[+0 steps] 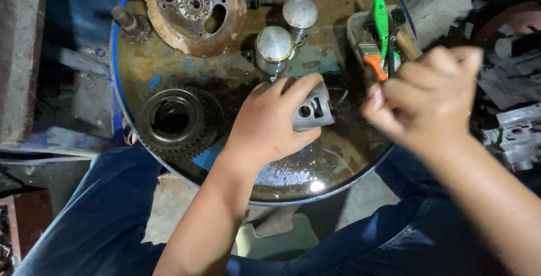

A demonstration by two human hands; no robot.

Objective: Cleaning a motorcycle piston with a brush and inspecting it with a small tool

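Observation:
My left hand (pixel 270 121) grips a grey metal piston (pixel 313 107) lying on its side, its open skirt and pin hole facing right, just above the oily lid of a blue drum (pixel 169 67). My right hand (pixel 431 98) is closed to the right of the piston, blurred by motion; something thin and dark seems pinched at its fingertips, but I cannot tell what. Two more pistons (pixel 274 47) (pixel 300 15) stand upright behind my left hand.
A rusty brake disc (pixel 194 8) and a toothed gear (pixel 174 121) lie on the drum lid. A small tray (pixel 375 39) holds green and orange-handled tools and a brush. A grey engine part (pixel 515 135) sits at the right. My legs in blue jeans flank the drum.

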